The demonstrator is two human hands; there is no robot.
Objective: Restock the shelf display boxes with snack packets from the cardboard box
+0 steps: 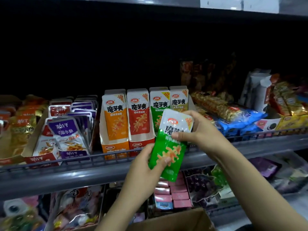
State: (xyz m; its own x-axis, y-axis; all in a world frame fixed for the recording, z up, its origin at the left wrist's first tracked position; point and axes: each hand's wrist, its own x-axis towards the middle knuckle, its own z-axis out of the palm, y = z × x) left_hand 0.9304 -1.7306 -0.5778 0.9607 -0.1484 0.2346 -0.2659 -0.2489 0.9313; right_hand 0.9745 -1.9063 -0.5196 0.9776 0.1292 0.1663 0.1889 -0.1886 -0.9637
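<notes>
You've got one green snack packet in both hands, held just in front of the shelf rail, roughly level with the display boxes. Left hand: fingers curled round the packet's lower edge, thumb pressed on the front. Right hand: fingers wrapped over the white top end, thumb pinching the front. Both are closed on it, nothing else held.

Status as I read it:
- Orange display box and red display box: packets upright, look full at the front.
- Green display box sits directly behind the packet; matching colour, so that's probably the target. Fill level hidden by your hands.
- Fourth box, olive-toned, beside it: can't tell how full.
- Cardboard box at the bottom edge, below your arms; contents not visible.

So: packet not yet placed. How much stock remains is unknown.
</notes>
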